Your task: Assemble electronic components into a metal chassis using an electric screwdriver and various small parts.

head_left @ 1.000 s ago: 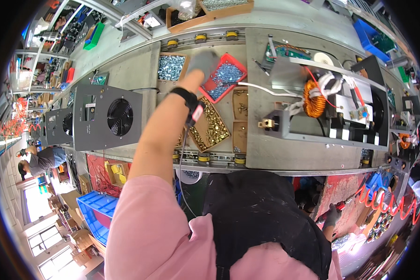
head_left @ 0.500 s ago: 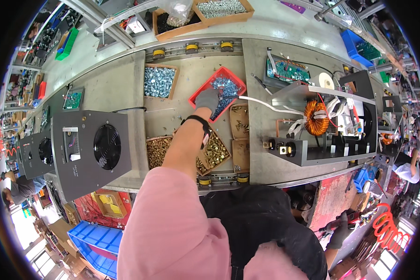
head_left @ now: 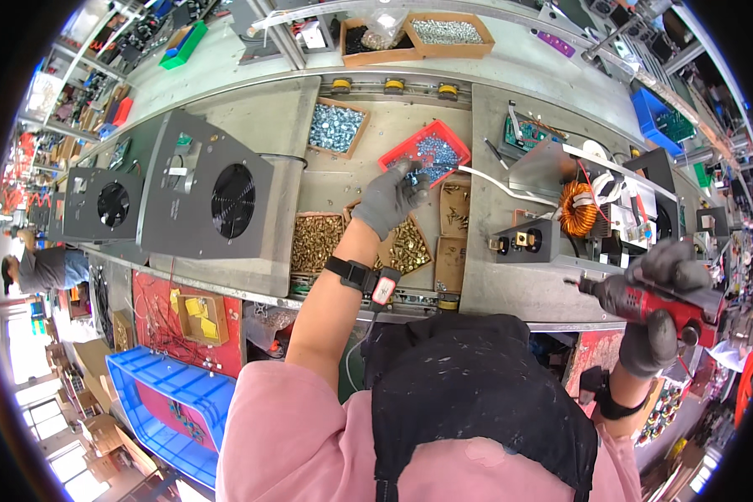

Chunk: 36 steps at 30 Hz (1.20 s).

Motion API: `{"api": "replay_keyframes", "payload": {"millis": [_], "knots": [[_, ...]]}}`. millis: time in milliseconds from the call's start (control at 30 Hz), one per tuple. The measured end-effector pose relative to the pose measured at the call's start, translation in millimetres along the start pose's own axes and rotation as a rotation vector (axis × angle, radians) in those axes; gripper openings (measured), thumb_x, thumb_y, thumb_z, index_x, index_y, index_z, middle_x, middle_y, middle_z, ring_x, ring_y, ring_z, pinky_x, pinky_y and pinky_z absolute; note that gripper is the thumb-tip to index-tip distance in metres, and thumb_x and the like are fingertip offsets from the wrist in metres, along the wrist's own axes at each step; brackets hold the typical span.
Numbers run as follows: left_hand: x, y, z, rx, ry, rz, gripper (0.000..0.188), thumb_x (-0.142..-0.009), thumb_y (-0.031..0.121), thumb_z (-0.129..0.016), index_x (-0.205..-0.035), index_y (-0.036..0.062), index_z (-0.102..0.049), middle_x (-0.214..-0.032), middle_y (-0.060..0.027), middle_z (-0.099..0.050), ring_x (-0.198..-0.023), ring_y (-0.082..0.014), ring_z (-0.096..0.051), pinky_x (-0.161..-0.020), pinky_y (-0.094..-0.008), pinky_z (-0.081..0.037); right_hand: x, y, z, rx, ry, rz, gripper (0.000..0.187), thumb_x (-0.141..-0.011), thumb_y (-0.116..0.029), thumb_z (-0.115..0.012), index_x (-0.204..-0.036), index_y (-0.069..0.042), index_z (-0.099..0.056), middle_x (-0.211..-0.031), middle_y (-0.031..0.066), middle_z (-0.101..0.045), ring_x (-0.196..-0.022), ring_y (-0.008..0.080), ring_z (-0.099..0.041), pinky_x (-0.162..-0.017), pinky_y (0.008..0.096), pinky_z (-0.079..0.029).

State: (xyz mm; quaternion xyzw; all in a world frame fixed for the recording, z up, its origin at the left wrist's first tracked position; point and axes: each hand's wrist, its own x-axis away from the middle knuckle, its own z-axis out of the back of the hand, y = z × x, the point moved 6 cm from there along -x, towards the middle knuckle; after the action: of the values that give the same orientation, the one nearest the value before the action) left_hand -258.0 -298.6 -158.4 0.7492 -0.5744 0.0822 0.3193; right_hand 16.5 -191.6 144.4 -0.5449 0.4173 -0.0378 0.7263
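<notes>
My left hand (head_left: 383, 202), in a grey glove, is over the near left corner of a red tray (head_left: 391, 159). Its fingers are curled together around a few small bluish screws (head_left: 414, 176), partly hidden. More bluish screws (head_left: 437, 152) lie in the tray. My right hand (head_left: 647, 345), also gloved, grips a red and black power screwdriver (head_left: 680, 316), its bit pointing left. The tool is at the near right of an open metal chassis with a copper-wound ring coil (head_left: 577, 209) and thick white cables.
Boxes of brass-coloured screws (head_left: 318, 243) and silvery fasteners (head_left: 336, 125) flank the tray. At left stand dark grey housings with a round fan (head_left: 233, 201). A green circuit board (head_left: 523, 134) lies behind the chassis. A blue crate (head_left: 125, 364) is at lower left.
My left hand has drawn back toward me from inside the red tray. My right hand has brought the power screwdriver up from the lower right toward the chassis. The view has shifted.
</notes>
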Motion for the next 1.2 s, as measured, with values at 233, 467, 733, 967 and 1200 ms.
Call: {"api": "replay_keyframes", "payload": {"millis": [233,467,733,967,1200], "knots": [[85,-38,-100,-0.018,-0.236,-0.047,0.006,-0.089,0.015,-0.052,-0.086,0.0104,-0.05,-0.068,-0.0002,-0.047,-0.05,-0.0067,-0.04,-0.042,-0.0185,-0.033,-14,-19,-16,-0.153,0.005,0.101,0.045,-0.073,-0.023,-0.064,-0.111,-0.006,-0.049,-0.092,0.0147,-0.052,-0.084,0.0282,-0.054,-0.073,0.0408,-0.045],[132,-83,-142,0.09,-0.459,-0.029,0.01,-0.089,0.015,-0.051,-0.096,0.0071,-0.052,-0.063,-0.0002,-0.045,-0.045,-0.0064,-0.036,-0.038,-0.0188,-0.03,-16,-12,-22,-0.388,-0.073,0.239,0.04,-0.077,-0.019,-0.06,-0.113,-0.004,-0.05,-0.088,0.0133,-0.053,-0.081,0.0269,-0.053,-0.072,0.0407,-0.045],[165,-97,-119,0.084,-0.066,-0.207,0.025,-0.09,0.013,-0.052,-0.111,0.0012,-0.048,-0.083,-0.0054,-0.051,-0.067,-0.0103,-0.048,-0.054,-0.0199,-0.04,-7,2,-53,-0.539,-0.216,0.159,0.042,-0.074,-0.02,-0.062,-0.113,-0.006,-0.051,-0.085,0.0117,-0.053,-0.077,0.0261,-0.053,-0.07,0.0385,-0.046],[199,-91,-64,0.295,-0.112,-0.312,0.024,-0.09,0.018,-0.055,-0.106,0.0008,-0.049,-0.085,-0.0057,-0.052,-0.065,-0.0098,-0.047,-0.054,-0.0203,-0.039,-6,4,-118,-0.704,-0.406,0.169,0.041,-0.076,-0.021,-0.06,-0.113,-0.007,-0.051,-0.087,0.0107,-0.053,-0.077,0.0251,-0.053,-0.07,0.0369,-0.045],[231,-41,-8,0.365,-0.05,-0.42,0.028,-0.085,0.027,-0.061,-0.098,0.0038,-0.052,-0.076,-0.0027,-0.048,-0.059,-0.0071,-0.043,-0.049,-0.0188,-0.036,-1,3,-214,-0.741,-0.513,0.136,0.041,-0.077,-0.022,-0.062,-0.114,-0.008,-0.052,-0.089,0.0094,-0.054,-0.08,0.0242,-0.052,-0.07,0.0353,-0.045]]}}
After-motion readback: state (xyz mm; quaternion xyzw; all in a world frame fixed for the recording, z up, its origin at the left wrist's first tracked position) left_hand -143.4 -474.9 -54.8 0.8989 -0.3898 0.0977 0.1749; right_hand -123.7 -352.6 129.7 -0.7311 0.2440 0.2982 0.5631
